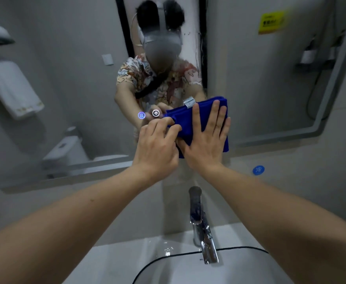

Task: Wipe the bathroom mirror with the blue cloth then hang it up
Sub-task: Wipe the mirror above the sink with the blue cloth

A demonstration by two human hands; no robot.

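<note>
A folded blue cloth [188,117] with a white label is pressed against the bathroom mirror [65,89] near its lower edge. My right hand [205,140] lies flat on the cloth with fingers spread, holding it to the glass. My left hand [157,146] pinches the cloth's left edge with its fingertips. The mirror reflects a person in a patterned shirt and both hands.
Two lit touch buttons [148,114] glow on the mirror just left of the cloth. A chrome tap [200,224] rises over the white basin [168,269] below my arms. A blue round sticker [258,170] is on the wall. White towels [10,87] appear reflected at left.
</note>
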